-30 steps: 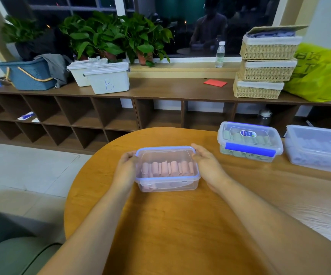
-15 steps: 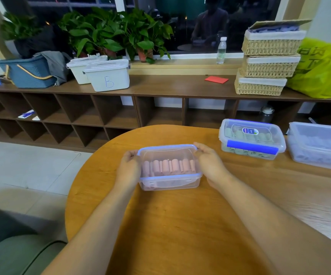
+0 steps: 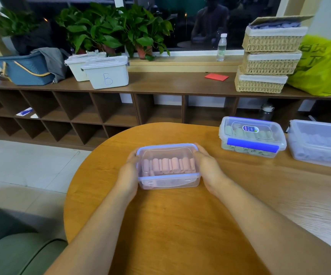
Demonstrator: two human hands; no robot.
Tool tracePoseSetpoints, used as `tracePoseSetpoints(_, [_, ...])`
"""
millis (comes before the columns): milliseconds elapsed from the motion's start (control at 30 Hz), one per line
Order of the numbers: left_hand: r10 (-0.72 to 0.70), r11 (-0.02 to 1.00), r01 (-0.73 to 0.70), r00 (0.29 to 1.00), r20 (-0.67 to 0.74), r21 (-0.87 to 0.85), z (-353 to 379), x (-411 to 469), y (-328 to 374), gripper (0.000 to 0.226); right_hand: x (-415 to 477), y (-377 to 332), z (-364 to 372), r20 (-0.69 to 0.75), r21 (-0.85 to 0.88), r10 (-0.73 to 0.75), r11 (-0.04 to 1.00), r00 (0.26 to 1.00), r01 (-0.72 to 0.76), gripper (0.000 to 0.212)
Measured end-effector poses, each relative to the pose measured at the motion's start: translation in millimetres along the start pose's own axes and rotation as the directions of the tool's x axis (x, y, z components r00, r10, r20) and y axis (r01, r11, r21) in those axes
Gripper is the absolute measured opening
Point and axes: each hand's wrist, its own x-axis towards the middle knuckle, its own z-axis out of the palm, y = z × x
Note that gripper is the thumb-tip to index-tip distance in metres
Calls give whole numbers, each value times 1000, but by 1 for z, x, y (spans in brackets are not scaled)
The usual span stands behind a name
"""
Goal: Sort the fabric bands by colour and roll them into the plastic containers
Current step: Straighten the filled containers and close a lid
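A clear plastic container (image 3: 168,181) with a blue-rimmed lid stands on the round wooden table (image 3: 180,225) in front of me. Several rolled pink fabric bands (image 3: 168,165) lie in a row inside it. My left hand (image 3: 127,175) grips its left end and my right hand (image 3: 208,167) grips its right end, fingers curled over the lid's edges. To the right stands a second lidded container (image 3: 252,137) with rolled green bands and a blue latch. Further right, a third container (image 3: 319,143) holds pale blue rolls.
A long low shelf unit (image 3: 121,86) behind the table carries white bins, one marked B (image 3: 107,73), a blue basket (image 3: 25,69), stacked wicker baskets (image 3: 267,56), a yellow bag (image 3: 323,64) and potted plants. A green seat (image 3: 17,255) lies at my lower left.
Both hands stay on the pink container's ends. The container and hands have hardly shifted; the view has moved slightly.
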Motion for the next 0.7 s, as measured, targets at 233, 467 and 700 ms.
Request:
tracePoseSetpoints(233, [-29,999,31,987,156,-10,-7,6,-4,36,-5,-10,-6,118,-149,-1,989,993,19,45])
tracePoseSetpoints(467, [347,640,-305,934,88,705,-7,22,24,54,-40,-9,-8,-146,-411,-270,892,952,190,51])
tracePoseSetpoints(700, [204,280,-467,883,423,839,9,52,31,44,-64,25,-1,-112,-406,-412,850,904,337,53])
